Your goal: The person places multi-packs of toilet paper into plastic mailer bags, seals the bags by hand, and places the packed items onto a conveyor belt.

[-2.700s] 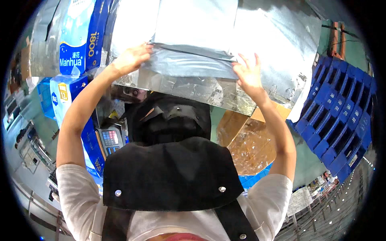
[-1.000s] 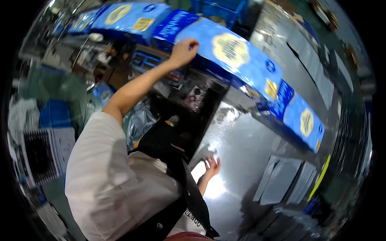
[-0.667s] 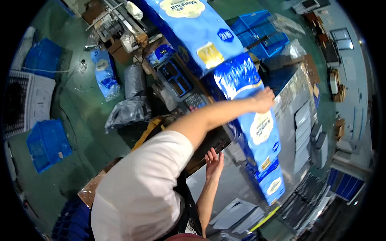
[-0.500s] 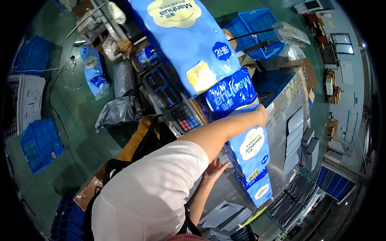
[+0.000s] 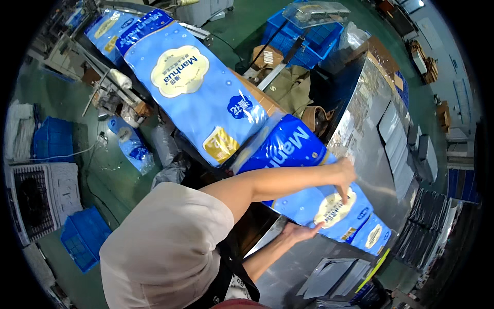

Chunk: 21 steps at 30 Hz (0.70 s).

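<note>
A row of large, light-blue plastic-wrapped tissue packs runs from upper left to lower right. The biggest tissue pack (image 5: pixel 193 92) is in front. Beyond it, toward the right, lies a darker blue-ended tissue pack (image 5: pixel 285 141), partly under my left forearm. My left hand (image 5: pixel 346 175) reaches across and is closed on the far edge of the light-blue tissue pack (image 5: pixel 298 203), its thumb on the top. At that pack's near edge my right hand (image 5: pixel 298 233) has its fingers stretched out, touching the wrapping. A smaller tissue pack (image 5: pixel 373 234) lies at the row's right end.
The packs rest on a metal table (image 5: pixel 360 131) with grey plastic bags (image 5: pixel 334 278) at its near side and more grey bags (image 5: pixel 396 149) at right. A blue crate (image 5: pixel 321 38) stands behind. Another blue crate (image 5: pixel 85 237) and a wrapped pack (image 5: pixel 128 141) lie on the green floor.
The view has swung, so the packs appear turned toward the lower right. My right hand has come up to the pack's near edge; my left hand is now closed on its far edge.
</note>
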Motion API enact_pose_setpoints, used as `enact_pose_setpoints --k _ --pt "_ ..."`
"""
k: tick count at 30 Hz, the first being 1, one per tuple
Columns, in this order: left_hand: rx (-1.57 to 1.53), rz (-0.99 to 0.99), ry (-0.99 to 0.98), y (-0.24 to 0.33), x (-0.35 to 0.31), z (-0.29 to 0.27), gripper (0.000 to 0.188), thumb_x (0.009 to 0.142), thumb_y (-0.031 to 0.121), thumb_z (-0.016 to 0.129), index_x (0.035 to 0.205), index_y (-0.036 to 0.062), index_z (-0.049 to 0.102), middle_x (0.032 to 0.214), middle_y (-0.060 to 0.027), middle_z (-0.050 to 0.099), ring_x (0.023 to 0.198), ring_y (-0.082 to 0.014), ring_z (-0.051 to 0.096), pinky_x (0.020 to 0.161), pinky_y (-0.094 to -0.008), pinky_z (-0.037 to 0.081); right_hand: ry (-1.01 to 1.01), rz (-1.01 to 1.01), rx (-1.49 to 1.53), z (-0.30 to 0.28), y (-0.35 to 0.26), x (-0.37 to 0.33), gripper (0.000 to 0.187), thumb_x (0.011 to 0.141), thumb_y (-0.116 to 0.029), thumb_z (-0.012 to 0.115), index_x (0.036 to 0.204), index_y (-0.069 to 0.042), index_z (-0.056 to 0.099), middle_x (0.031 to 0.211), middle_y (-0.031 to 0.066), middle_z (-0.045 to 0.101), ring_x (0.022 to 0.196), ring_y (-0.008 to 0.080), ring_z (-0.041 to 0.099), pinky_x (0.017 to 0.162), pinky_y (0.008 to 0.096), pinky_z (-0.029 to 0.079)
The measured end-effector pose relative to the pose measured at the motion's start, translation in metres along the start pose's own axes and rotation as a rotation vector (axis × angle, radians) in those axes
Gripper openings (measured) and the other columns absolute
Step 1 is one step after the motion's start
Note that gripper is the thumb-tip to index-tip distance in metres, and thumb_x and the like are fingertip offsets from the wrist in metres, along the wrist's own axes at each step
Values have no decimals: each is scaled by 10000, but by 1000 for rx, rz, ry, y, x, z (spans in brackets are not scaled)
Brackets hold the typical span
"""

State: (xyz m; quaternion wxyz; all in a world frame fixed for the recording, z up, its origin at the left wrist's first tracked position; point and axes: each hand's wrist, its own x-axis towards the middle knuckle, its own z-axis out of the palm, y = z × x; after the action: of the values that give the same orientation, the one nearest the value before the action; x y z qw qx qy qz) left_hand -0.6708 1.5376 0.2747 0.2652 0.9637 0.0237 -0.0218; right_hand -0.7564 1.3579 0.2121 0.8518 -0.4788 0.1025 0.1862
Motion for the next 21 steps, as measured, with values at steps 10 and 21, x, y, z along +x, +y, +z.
enact_pose_setpoints --k 10,21 --pt "-207 535 -142 224 37 44 589 600 531 604 949 59 635 880 -148 626 923 -294 555 773 -474 403 157 -119 -131 -133 -211 -12 634 763 -387 555 1215 19 373 1222 188 403 1106 315 406 928 445 349" --pt "-858 11 75 -103 -445 -20 527 822 263 587 1227 -18 398 1176 -163 485 1083 -214 465 879 -310 392 346 -630 -877 -79 -69 -39 655 722 -233 648 1247 11 342 994 195 564 939 297 537 852 403 407"
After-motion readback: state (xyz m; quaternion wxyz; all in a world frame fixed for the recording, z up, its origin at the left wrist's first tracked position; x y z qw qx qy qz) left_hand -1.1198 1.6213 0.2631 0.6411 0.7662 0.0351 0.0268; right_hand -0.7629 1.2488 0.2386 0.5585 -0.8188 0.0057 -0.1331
